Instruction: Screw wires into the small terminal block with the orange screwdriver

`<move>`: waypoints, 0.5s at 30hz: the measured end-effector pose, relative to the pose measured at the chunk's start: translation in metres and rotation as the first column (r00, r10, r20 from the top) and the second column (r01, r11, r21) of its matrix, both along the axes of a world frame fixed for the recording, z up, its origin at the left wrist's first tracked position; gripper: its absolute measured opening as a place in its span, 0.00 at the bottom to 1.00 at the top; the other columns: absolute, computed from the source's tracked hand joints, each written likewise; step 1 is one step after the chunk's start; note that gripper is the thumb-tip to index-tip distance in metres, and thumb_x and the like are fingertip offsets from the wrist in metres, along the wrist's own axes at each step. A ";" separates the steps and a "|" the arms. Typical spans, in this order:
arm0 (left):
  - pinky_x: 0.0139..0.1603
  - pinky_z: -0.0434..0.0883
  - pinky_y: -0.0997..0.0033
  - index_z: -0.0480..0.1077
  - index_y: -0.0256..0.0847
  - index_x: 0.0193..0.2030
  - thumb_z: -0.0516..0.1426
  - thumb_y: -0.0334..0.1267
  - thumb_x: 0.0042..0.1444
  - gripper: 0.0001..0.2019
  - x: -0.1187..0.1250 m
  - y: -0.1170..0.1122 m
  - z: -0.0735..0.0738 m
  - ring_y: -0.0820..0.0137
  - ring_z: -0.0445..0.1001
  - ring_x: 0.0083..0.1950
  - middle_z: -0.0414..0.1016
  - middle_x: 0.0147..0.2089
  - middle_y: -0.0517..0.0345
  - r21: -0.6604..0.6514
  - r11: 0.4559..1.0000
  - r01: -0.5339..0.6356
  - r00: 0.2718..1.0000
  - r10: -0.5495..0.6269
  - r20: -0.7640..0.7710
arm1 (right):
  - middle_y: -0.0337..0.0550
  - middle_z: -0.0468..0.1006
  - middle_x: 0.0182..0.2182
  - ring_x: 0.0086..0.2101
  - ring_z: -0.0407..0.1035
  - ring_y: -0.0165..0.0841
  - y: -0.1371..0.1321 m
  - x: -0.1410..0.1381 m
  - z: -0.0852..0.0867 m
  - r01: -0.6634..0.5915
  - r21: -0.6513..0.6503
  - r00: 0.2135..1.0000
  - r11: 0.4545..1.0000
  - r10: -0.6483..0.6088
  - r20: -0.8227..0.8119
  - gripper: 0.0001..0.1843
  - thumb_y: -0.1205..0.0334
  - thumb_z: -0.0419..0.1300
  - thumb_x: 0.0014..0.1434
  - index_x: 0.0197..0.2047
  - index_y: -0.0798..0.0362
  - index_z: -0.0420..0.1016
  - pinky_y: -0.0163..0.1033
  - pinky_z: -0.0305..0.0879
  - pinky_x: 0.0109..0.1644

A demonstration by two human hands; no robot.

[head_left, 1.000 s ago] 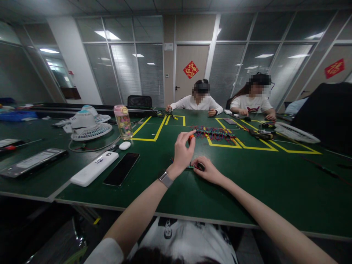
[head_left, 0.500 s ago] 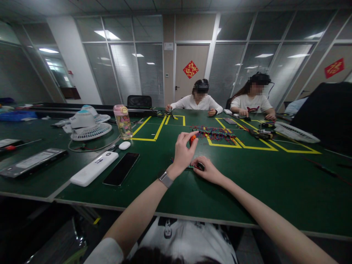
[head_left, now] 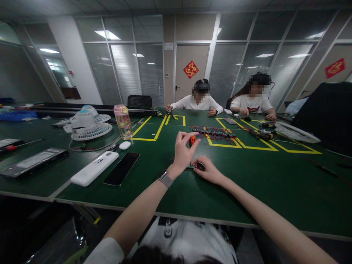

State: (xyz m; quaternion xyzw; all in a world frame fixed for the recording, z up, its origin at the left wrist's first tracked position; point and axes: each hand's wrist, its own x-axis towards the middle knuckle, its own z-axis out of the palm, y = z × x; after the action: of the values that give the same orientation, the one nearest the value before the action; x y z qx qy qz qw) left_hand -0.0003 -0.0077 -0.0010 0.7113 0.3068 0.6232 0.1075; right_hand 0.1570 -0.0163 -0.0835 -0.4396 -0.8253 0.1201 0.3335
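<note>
My left hand point(head_left: 183, 152) is raised over the table, thumb and fingers curled round the orange-and-black handle of a screwdriver point(head_left: 192, 140). The lower part of the screwdriver is hidden behind that hand. Just below and to the right, my right hand point(head_left: 208, 169) rests on the green tabletop. Its fingers hold a small green circuit board point(head_left: 189, 167) with wires, mostly covered by both hands. A small black piece point(head_left: 200, 167) shows between the right thumb and fingers. Beyond my hands lies a row of wired circuit boards point(head_left: 216, 134) with red and blue leads.
A phone point(head_left: 121, 169), a white power bank point(head_left: 95, 168), a white earbud case point(head_left: 124, 145) and a bottle point(head_left: 123, 123) stand left. Farther left are white fans point(head_left: 90, 128) and a hard drive point(head_left: 34, 162). Two people sit across the table point(head_left: 154, 198), which bears yellow tape.
My left thumb and fingers have shifted slightly on the screwdriver handle. My right hand has stayed in place on the board.
</note>
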 end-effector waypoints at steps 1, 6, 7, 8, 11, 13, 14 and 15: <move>0.47 0.68 0.69 0.75 0.43 0.46 0.59 0.38 0.57 0.10 0.000 -0.001 0.000 0.70 0.68 0.41 0.65 0.38 0.57 -0.001 1.000 -0.012 1.000 0.012 0.001 | 0.41 0.74 0.33 0.36 0.66 0.37 0.000 0.000 0.000 0.002 0.000 1.000 1.000 -0.002 0.001 0.08 0.71 0.59 0.52 0.36 0.52 0.72 0.43 0.60 0.45; 0.54 0.66 0.68 0.71 0.43 0.52 0.48 0.33 0.65 0.15 -0.001 0.000 0.000 0.70 0.69 0.49 0.68 0.46 0.53 -0.006 0.997 0.075 0.997 -0.075 0.011 | 0.41 0.74 0.32 0.36 0.66 0.36 -0.001 -0.001 0.002 0.003 0.000 1.000 1.000 -0.003 0.005 0.08 0.71 0.59 0.52 0.36 0.52 0.72 0.42 0.60 0.45; 0.54 0.66 0.68 0.70 0.42 0.54 0.46 0.32 0.65 0.16 -0.001 0.000 0.000 0.70 0.69 0.50 0.69 0.47 0.53 -0.005 0.995 0.099 0.995 -0.098 0.017 | 0.41 0.74 0.32 0.36 0.66 0.36 -0.001 -0.001 0.003 0.004 -0.002 1.000 1.000 -0.004 0.005 0.08 0.71 0.59 0.52 0.36 0.52 0.72 0.43 0.60 0.45; 0.54 0.66 0.67 0.68 0.42 0.55 0.47 0.32 0.65 0.16 0.000 0.000 0.000 0.70 0.69 0.50 0.70 0.48 0.53 -0.006 0.994 0.111 0.994 -0.111 0.023 | 0.41 0.74 0.32 0.36 0.66 0.36 -0.002 -0.001 0.003 0.003 -0.005 1.000 1.000 -0.003 0.005 0.08 0.71 0.59 0.52 0.36 0.52 0.72 0.43 0.60 0.44; 0.50 0.67 0.68 0.69 0.43 0.54 0.53 0.35 0.61 0.14 0.000 0.000 0.000 0.70 0.70 0.45 0.71 0.43 0.55 -0.006 0.998 0.068 0.997 -0.068 0.022 | 0.42 0.74 0.32 0.36 0.66 0.36 -0.002 -0.001 0.004 -0.001 -0.014 1.000 1.000 0.001 0.007 0.07 0.71 0.59 0.52 0.36 0.52 0.72 0.43 0.60 0.44; 0.48 0.68 0.68 0.73 0.44 0.49 0.58 0.37 0.58 0.12 -0.001 -0.001 0.001 0.70 0.69 0.41 0.68 0.39 0.57 -0.007 1.000 0.011 1.000 -0.011 0.008 | 0.42 0.74 0.32 0.36 0.66 0.36 -0.002 -0.001 0.003 -0.004 -0.015 1.000 1.000 0.004 0.001 0.08 0.71 0.59 0.52 0.36 0.52 0.72 0.43 0.60 0.45; 0.47 0.68 0.69 0.74 0.44 0.46 0.60 0.38 0.56 0.10 -0.001 -0.001 0.001 0.70 0.68 0.41 0.66 0.38 0.58 -0.010 1.000 -0.011 1.000 0.011 0.005 | 0.42 0.74 0.33 0.36 0.66 0.36 -0.001 -0.001 0.003 -0.004 -0.015 1.000 1.000 0.004 -0.003 0.08 0.71 0.59 0.52 0.36 0.52 0.72 0.43 0.61 0.45; 0.47 0.67 0.69 0.75 0.44 0.44 0.59 0.39 0.57 0.09 -0.002 -0.001 0.002 0.70 0.68 0.41 0.65 0.38 0.57 -0.016 1.000 -0.025 1.000 0.025 0.007 | 0.41 0.74 0.33 0.36 0.66 0.36 -0.001 -0.001 0.002 -0.003 -0.014 1.000 1.000 0.003 -0.007 0.08 0.71 0.59 0.52 0.36 0.52 0.72 0.43 0.61 0.45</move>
State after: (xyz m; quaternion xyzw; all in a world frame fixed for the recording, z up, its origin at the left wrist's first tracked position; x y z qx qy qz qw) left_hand -0.0019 -0.0089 0.0010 0.7042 0.3203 0.6246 0.1065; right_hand 0.1563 -0.0176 -0.0810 -0.4401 -0.8241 0.1281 0.3329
